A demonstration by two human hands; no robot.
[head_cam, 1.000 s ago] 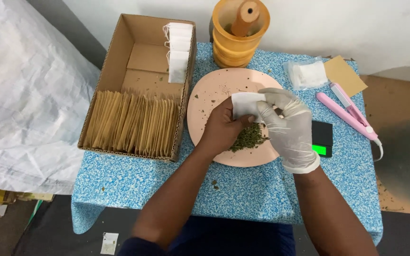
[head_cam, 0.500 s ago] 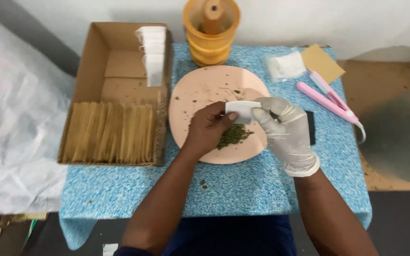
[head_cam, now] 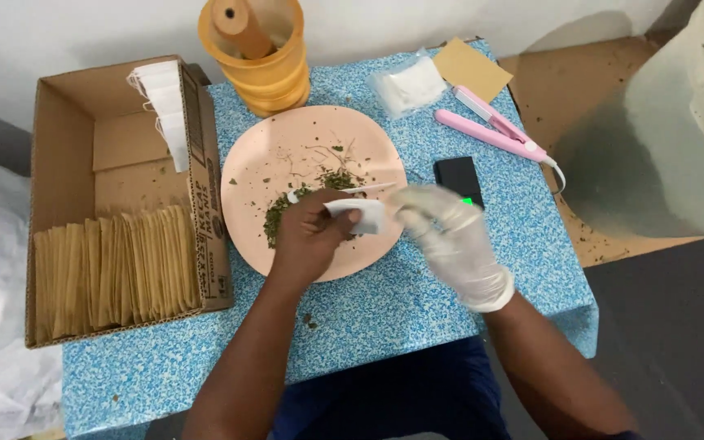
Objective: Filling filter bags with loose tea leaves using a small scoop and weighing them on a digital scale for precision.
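A small white tea bag is being held over the pink plate on the blue speckled counter, the bare left hand pinched shut on it beside the dried green herb. It is being steadied by the gloved right hand, fingers narrow on its edge, though blur is hiding the exact contact. Filling appears to be under way; an opened mouth and a pinch of herb would be called for next.
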